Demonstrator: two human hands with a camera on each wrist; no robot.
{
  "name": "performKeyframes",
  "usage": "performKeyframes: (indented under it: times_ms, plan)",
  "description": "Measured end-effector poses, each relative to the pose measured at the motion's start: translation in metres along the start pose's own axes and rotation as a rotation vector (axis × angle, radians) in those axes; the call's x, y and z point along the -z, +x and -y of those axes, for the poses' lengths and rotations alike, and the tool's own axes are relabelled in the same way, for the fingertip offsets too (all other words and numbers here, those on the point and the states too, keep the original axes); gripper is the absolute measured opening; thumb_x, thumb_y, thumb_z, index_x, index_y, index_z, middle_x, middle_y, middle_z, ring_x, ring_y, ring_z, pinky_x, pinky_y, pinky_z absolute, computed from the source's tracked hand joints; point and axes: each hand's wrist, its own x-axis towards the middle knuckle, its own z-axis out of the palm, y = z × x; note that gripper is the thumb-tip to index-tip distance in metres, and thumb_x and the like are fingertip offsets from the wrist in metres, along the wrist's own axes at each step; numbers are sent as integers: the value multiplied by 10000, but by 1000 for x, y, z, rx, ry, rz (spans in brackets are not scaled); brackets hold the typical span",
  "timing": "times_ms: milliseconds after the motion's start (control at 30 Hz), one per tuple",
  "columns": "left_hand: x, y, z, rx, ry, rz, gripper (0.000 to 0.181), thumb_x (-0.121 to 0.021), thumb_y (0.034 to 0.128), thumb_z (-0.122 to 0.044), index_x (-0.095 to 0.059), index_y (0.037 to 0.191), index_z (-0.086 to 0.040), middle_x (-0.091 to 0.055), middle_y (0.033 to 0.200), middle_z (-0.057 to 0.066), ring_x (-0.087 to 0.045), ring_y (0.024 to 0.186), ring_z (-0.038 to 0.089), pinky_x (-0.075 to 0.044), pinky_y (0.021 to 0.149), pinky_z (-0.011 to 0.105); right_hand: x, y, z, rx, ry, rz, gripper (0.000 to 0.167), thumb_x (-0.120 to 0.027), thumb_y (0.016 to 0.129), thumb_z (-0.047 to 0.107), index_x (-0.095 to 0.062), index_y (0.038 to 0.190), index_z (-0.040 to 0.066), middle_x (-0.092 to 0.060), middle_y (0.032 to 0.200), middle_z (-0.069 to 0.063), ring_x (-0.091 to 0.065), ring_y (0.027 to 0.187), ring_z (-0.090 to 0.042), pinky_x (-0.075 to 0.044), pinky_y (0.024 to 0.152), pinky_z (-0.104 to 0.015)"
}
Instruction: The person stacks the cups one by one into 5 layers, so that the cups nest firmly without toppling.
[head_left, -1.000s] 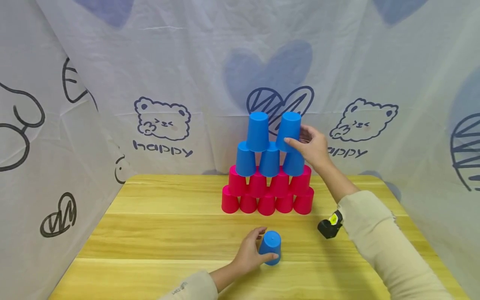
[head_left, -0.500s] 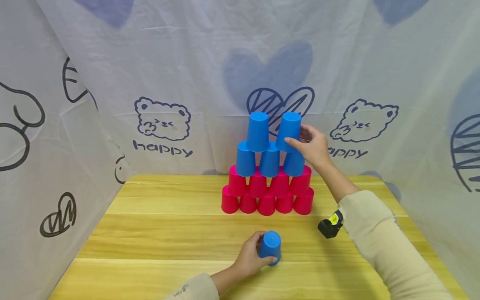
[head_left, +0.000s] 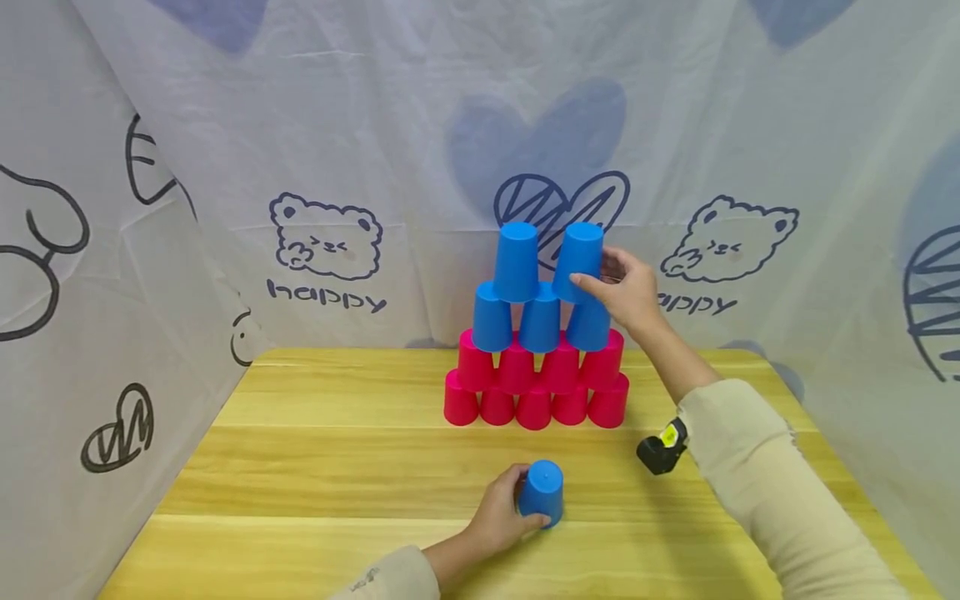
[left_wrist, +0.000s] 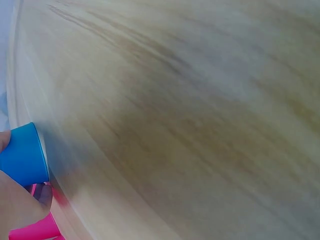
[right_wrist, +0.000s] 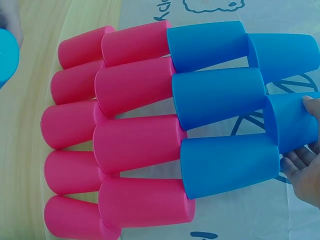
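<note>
A pyramid of upside-down cups stands at the back of the table: two rows of pink cups [head_left: 533,407] below, then a row of three blue cups [head_left: 540,321], then two more on top. My right hand [head_left: 628,292] grips the top right blue cup [head_left: 581,258], thumb in front and fingers behind. Beside it stands the top left blue cup [head_left: 516,262]. Nearer the front, my left hand [head_left: 501,517] grips a single upside-down blue cup [head_left: 543,493] on the table. The left wrist view shows that blue cup [left_wrist: 24,155] between thumb and fingers.
The wooden table [head_left: 315,475] runs back to a pale cloth [head_left: 420,125] printed with hearts and bears. A black device with a yellow mark [head_left: 663,447] is at the right sleeve. The pyramid is close to the right forearm.
My left fingers have closed in around the front blue cup, which keeps its place. My right hand stays on the top right cup, and the pyramid looks unchanged.
</note>
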Motion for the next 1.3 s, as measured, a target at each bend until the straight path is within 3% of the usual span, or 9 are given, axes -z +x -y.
performKeyframes:
  times_ms: [433, 667, 800, 1133, 1300]
  plan:
    - [14, 8, -4, -22, -60, -17, 575, -760, 758, -130, -473, 1236, 12, -583, 1179, 140, -552, 1087, 290, -485, 941, 418, 1, 2, 0, -15, -16, 17, 655, -649, 860, 308, -383, 1390, 29, -485, 1358, -206, -474, 1243, -366, -397, 1044, -466]
    - [24, 10, -8, -102, -21, -65, 574, -747, 780, -204, -472, 1219, 43, -586, 1138, 163, -555, 1022, 288, -510, 874, 430, 2, 3, 0, -8, -33, 20, 655, -647, 862, 307, -379, 1391, 29, -484, 1358, -207, -477, 1238, -370, -399, 1041, -467]
    - [30, 13, -12, -73, -30, -74, 579, -750, 775, -174, -466, 1234, 33, -580, 1177, 173, -549, 1067, 323, -492, 906, 475, 2, 3, 0, -8, -32, 21, 647, -646, 864, 298, -383, 1388, 24, -487, 1353, -210, -479, 1236, -370, -403, 1038, -468]
    - [58, 23, -32, -75, -60, -96, 598, -746, 773, -142, -432, 1263, -3, -547, 1235, 163, -531, 1120, 345, -473, 921, 519, 1, 2, 0, -7, -22, 17, 651, -650, 859, 307, -387, 1389, 36, -488, 1359, -196, -483, 1237, -361, -403, 1041, -456]
    - [71, 29, -45, -137, -48, -150, 589, -758, 761, -146, -457, 1245, 0, -578, 1201, 157, -561, 1081, 322, -501, 881, 477, 2, 2, 0, -5, -30, 17, 654, -651, 859, 304, -385, 1388, 26, -490, 1353, -204, -485, 1232, -364, -404, 1042, -447]
